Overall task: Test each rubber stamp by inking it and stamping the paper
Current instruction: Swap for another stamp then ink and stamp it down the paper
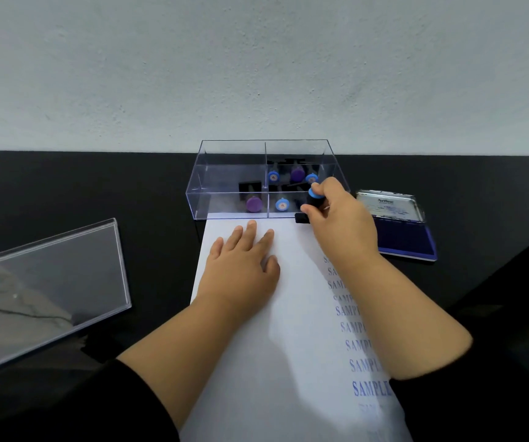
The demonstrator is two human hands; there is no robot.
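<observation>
Head view: "SAMPLE" is printed in blue again and again down the right edge of the white paper [288, 314], partly covered by the right forearm; the silver lid of the open ink pad [397, 223] reads "Artline", smaller print under it too blurred to read. Left hand [240, 266] lies flat on the paper at about 11 o'clock from the sheet's middle, fingers straight and slightly spread, pointing to 12, palm pressing down, grasping nothing; black sleeve pushed up the forearm. Right hand [336, 218] reaches in from 5 o'clock, wrist bent, fingers curled round a blue-capped stamp [312, 202] with a black body, its black base touching or just above the paper's top right corner, can't tell which. The stamp sits right at the front wall of the clear box [231, 173], which stands at 12 o'clock off the paper. Box is split into compartments: one purple-capped stamp [253, 202] in the left front one, blue and purple capped stamps in the right ones. Ink pad sits at 3 o'clock from the right hand, blue pad exposed. Clear lid [46, 288] lies at 9 o'clock, well apart from the paper, on the black table [129, 186].
</observation>
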